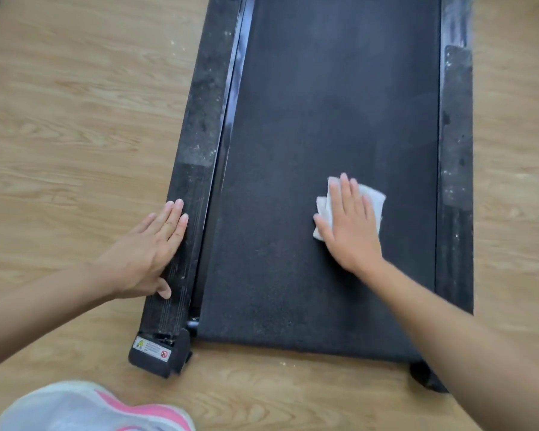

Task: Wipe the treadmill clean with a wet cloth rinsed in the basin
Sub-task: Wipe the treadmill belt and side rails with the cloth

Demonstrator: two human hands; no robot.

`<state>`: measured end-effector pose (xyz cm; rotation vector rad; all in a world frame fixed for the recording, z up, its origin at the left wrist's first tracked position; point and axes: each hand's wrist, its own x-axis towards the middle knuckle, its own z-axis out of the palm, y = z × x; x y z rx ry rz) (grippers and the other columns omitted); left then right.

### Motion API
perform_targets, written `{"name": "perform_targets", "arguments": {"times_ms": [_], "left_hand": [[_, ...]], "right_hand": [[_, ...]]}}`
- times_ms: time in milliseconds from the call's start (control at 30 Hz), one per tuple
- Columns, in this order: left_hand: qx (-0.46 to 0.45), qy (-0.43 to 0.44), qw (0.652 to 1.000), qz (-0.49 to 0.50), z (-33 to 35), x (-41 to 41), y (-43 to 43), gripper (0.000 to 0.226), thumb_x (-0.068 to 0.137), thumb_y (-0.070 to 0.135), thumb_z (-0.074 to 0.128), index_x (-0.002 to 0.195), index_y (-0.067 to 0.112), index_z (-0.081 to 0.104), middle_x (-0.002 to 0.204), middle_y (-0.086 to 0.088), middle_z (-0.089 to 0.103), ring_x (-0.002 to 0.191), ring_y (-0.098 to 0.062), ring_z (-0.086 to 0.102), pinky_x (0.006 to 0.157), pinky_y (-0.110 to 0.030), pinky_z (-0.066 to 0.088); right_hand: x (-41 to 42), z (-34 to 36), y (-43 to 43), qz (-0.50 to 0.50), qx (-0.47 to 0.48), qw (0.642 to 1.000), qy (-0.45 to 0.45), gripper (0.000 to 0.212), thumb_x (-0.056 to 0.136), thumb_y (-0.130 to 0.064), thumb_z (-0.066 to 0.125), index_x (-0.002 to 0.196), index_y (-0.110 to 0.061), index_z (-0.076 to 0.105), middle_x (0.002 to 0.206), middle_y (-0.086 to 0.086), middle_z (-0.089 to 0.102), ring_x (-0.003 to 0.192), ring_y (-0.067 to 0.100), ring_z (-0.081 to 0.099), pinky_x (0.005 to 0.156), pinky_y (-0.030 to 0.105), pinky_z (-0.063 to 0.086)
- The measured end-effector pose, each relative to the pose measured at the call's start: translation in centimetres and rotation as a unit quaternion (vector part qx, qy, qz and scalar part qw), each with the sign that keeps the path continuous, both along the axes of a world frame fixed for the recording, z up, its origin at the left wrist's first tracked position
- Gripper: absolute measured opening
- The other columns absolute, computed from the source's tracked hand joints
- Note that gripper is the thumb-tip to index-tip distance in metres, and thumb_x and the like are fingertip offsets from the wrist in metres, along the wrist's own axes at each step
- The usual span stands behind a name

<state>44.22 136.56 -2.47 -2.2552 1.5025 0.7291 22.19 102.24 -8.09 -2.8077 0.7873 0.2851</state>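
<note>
A black treadmill (324, 104) lies flat on the wooden floor, its belt running away from me. Both side rails (199, 119) carry pale dust and specks. A folded white cloth (374, 199) lies on the belt right of centre. My right hand (347, 222) presses flat on the cloth with straight, spread fingers. My left hand (151, 250) rests flat against the outer edge of the left rail, fingers straight, thumb on top of the rail. The basin is out of view.
Light wood flooring (75, 135) surrounds the treadmill on both sides. A white and pink shoe (94, 405) shows at the bottom left. The left rail's end cap bears a warning sticker (151, 349). A black foot (423, 376) sticks out at the treadmill's near right corner.
</note>
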Motion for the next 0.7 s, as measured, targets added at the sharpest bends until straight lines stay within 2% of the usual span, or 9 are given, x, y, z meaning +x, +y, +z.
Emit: {"name": "perform_targets", "arguments": {"times_ms": [100,167,233,267,400,500,567,633,700], "left_hand": [[-0.008,-0.025,1.000,-0.001,-0.9,0.3,0.5,0.161,0.055,0.076,0.084,0.158,-0.003,-0.012,0.165,-0.027,-0.027,0.153,-0.035,-0.033,0.128,-0.050,0.009],[-0.007,-0.016,1.000,0.000,-1.2,0.0,0.3,0.162,0.055,0.071,0.088,0.157,-0.003,-0.015,0.164,-0.028,-0.029,0.151,-0.035,-0.036,0.128,-0.049,0.008],[-0.009,0.007,1.000,0.006,-1.5,0.1,0.4,0.162,0.056,0.068,0.089,0.156,0.000,-0.019,0.163,-0.025,-0.034,0.148,-0.030,-0.042,0.128,-0.045,0.003],[-0.015,0.012,1.000,0.015,-1.8,0.3,0.5,0.164,0.053,0.068,0.091,0.157,0.002,-0.017,0.164,-0.023,-0.033,0.148,-0.026,-0.043,0.128,-0.043,0.004],[-0.058,-0.008,0.998,0.027,-3.5,0.8,1.1,0.174,0.029,0.070,0.095,0.162,-0.003,0.009,0.170,-0.022,-0.014,0.154,-0.023,-0.031,0.124,-0.050,0.022],[-0.072,-0.024,0.997,0.010,-4.2,0.6,1.1,0.175,0.023,0.068,0.096,0.160,-0.007,0.017,0.170,-0.024,-0.010,0.155,-0.025,-0.030,0.122,-0.051,0.025],[-0.076,-0.041,0.996,-0.003,-4.4,0.7,0.8,0.175,0.018,0.066,0.097,0.156,-0.011,0.023,0.168,-0.030,-0.003,0.153,-0.026,-0.034,0.120,-0.052,0.026],[-0.080,-0.053,0.995,0.004,-4.6,0.8,0.6,0.178,0.007,0.065,0.097,0.151,-0.017,0.030,0.164,-0.037,0.009,0.153,-0.029,-0.034,0.114,-0.056,0.036],[-0.026,-0.053,0.998,0.010,-4.0,0.3,-0.1,0.182,0.009,0.064,0.098,0.152,-0.017,0.020,0.162,-0.041,0.007,0.149,-0.032,-0.039,0.116,-0.057,0.038]], "right_hand": [[-14.1,1.4,8.9,0.043,0.027,0.998,0.035,0.071,0.111,-0.050,0.024,0.170,-0.016,0.002,0.178,0.004,-0.007,0.164,0.025,-0.002,0.130,0.049,0.008],[-18.3,1.6,9.8,0.098,0.042,0.992,0.071,0.070,0.112,-0.051,0.022,0.170,-0.015,0.007,0.178,0.005,-0.003,0.164,0.028,0.008,0.128,0.049,0.011],[-15.6,0.8,6.2,0.114,0.022,0.991,0.065,0.071,0.111,-0.054,0.019,0.170,-0.017,0.007,0.178,0.003,-0.003,0.164,0.025,0.007,0.129,0.048,0.011],[-12.5,0.3,3.8,0.087,0.007,0.995,0.044,0.072,0.110,-0.055,0.020,0.170,-0.018,0.006,0.178,0.003,-0.003,0.164,0.023,0.003,0.130,0.047,0.009],[2.5,-0.8,-9.0,-0.098,-0.020,0.995,-0.016,0.078,0.104,-0.061,0.020,0.169,-0.020,0.007,0.178,0.006,0.001,0.164,0.023,-0.001,0.131,0.049,0.007],[7.5,-0.5,-15.1,-0.118,-0.029,0.992,-0.012,0.081,0.102,-0.065,0.020,0.169,-0.021,0.006,0.178,0.008,-0.001,0.164,0.025,-0.003,0.131,0.052,0.005],[6.1,-0.4,-14.0,-0.102,-0.026,0.994,-0.011,0.079,0.105,-0.062,0.022,0.169,-0.020,0.006,0.178,0.009,-0.001,0.164,0.025,-0.004,0.131,0.052,0.006],[0.7,-0.3,-8.7,-0.077,-0.024,0.997,-0.020,0.075,0.108,-0.057,0.023,0.169,-0.018,0.005,0.178,0.008,-0.002,0.164,0.024,-0.004,0.131,0.053,0.007],[-8.1,-0.1,-0.2,-0.055,-0.007,0.998,-0.006,0.072,0.110,-0.052,0.023,0.170,-0.019,0.000,0.178,0.002,-0.007,0.164,0.021,-0.007,0.131,0.053,0.008]]}}
